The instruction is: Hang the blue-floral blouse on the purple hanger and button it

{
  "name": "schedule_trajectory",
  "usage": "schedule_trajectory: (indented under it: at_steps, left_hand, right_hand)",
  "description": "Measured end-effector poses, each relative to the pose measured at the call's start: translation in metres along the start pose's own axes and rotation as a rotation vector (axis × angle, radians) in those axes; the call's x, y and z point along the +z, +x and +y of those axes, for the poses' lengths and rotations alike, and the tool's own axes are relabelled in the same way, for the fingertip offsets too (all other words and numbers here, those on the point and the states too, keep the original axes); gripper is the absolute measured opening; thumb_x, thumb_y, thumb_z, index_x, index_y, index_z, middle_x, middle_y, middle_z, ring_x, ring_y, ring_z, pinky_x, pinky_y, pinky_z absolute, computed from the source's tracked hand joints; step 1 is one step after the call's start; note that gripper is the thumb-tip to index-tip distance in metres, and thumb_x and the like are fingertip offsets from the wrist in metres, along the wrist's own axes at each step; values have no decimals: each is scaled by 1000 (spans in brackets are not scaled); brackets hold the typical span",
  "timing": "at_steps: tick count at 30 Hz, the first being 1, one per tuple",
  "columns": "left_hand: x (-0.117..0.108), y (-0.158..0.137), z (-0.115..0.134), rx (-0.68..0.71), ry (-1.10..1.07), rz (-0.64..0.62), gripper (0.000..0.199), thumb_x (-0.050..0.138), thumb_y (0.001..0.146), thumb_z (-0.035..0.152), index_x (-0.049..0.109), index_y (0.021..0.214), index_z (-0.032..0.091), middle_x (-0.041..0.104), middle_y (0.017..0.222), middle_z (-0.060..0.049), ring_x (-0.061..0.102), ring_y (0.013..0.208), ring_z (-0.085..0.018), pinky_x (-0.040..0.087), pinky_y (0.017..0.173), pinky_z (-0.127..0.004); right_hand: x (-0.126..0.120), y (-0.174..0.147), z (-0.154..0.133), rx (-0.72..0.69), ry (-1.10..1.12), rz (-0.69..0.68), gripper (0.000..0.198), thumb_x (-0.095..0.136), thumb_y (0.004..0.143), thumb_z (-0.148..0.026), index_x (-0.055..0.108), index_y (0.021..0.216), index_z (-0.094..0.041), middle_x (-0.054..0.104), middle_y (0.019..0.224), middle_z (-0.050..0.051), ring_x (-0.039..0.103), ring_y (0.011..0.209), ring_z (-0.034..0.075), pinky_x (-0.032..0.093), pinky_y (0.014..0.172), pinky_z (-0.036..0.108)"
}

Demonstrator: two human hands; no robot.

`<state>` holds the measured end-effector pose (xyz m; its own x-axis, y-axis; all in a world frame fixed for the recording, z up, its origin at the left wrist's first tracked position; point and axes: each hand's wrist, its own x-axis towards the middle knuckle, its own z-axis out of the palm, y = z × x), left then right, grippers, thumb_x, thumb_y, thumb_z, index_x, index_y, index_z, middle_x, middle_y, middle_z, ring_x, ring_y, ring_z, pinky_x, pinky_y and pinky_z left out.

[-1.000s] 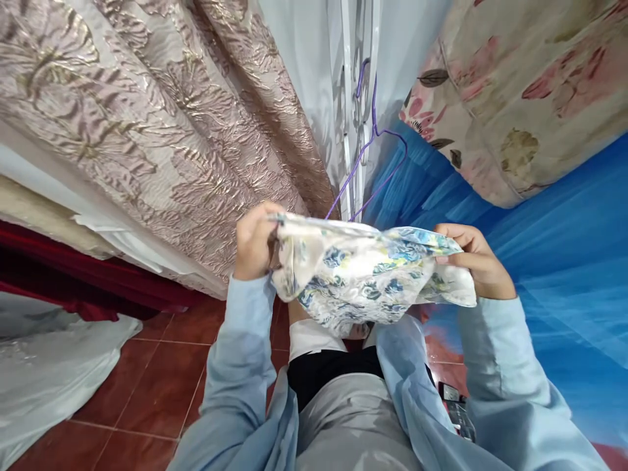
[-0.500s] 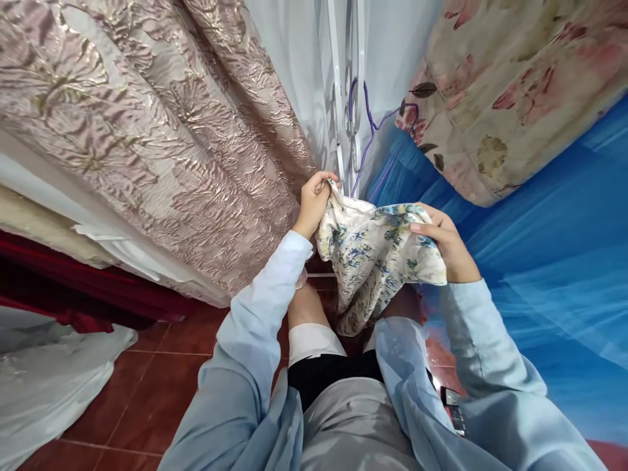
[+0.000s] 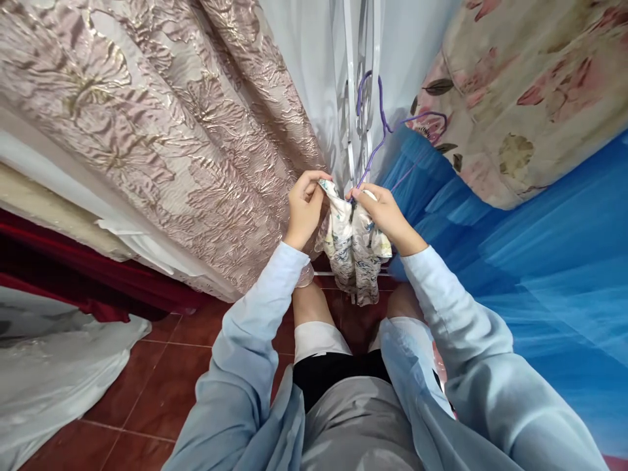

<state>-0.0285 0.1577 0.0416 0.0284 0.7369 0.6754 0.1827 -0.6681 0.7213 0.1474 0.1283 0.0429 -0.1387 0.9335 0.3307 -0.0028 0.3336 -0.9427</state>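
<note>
A white floral cloth garment [image 3: 350,242], printed in blue and yellow, hangs bunched between my two hands. My left hand [image 3: 305,201] pinches its upper left corner. Close beside it, my right hand [image 3: 383,212] is closed on the garment's upper right part, thumb and forefinger together. Right behind the fingertips, a purple wire hanger [image 3: 380,134] hangs from a white metal rack [image 3: 350,98]. The hanger's lower end passes behind the cloth and my right hand, so I cannot tell whether the fingers touch it.
Pink-and-gold textured fabric [image 3: 196,131] hangs on the left, with dark red cloth [image 3: 98,261] below it. To the right are a cream floral fabric [image 3: 515,111] and blue tulle [image 3: 540,275]. White plastic sheeting [image 3: 59,373] lies on the red tiled floor [image 3: 161,386].
My right hand has moved left and up, close to my left hand. The garment, spread wide before, is now gathered and narrow. The view has shifted slightly.
</note>
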Motion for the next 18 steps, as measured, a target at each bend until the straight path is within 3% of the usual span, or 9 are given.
schedule_trajectory:
  at_steps: [3, 7, 11, 14, 18]
  left_hand:
    - [-15, -1, 12, 28, 28, -33, 19, 60, 98, 37, 66, 100, 20, 71, 100, -5, 70, 91, -15, 55, 82, -25]
    - [-31, -7, 26, 49, 55, -128, 17, 60, 97, 31, 66, 108, 20, 70, 111, -7, 69, 106, -18, 55, 93, -28]
    - [-33, -16, 33, 19, 76, -333, 40, 63, 92, 22, 56, 132, 24, 63, 133, -11, 61, 127, -24, 54, 97, -33]
    - [-31, -17, 34, -18, 93, -344, 41, 60, 90, 17, 58, 131, 22, 65, 130, -11, 64, 122, -23, 55, 93, -32]
    - [-42, -3, 29, -2, 228, -256, 26, 61, 87, 15, 69, 111, 17, 73, 103, -7, 69, 95, -18, 54, 89, -31]
  right_hand:
    - [15, 3, -2, 3, 40, -9, 48, 67, 82, -67, 64, 81, -19, 43, 62, -4, 30, 56, 11, 24, 55, 27]
    - [29, 9, -3, 5, 77, 7, 48, 71, 79, -66, 58, 73, -20, 35, 60, -5, 31, 58, 11, 24, 56, 26]
    - [37, 11, -1, 30, 110, 51, 48, 73, 77, -64, 56, 73, -20, 34, 59, -5, 33, 58, 11, 25, 56, 25]
    - [36, 5, -2, 19, 134, 34, 44, 73, 78, -61, 61, 79, -19, 49, 67, -3, 42, 63, 12, 33, 59, 25]
    - [3, -16, -15, -10, -41, -197, 45, 84, 69, -46, 69, 101, -19, 67, 97, 3, 58, 83, 16, 45, 73, 27]
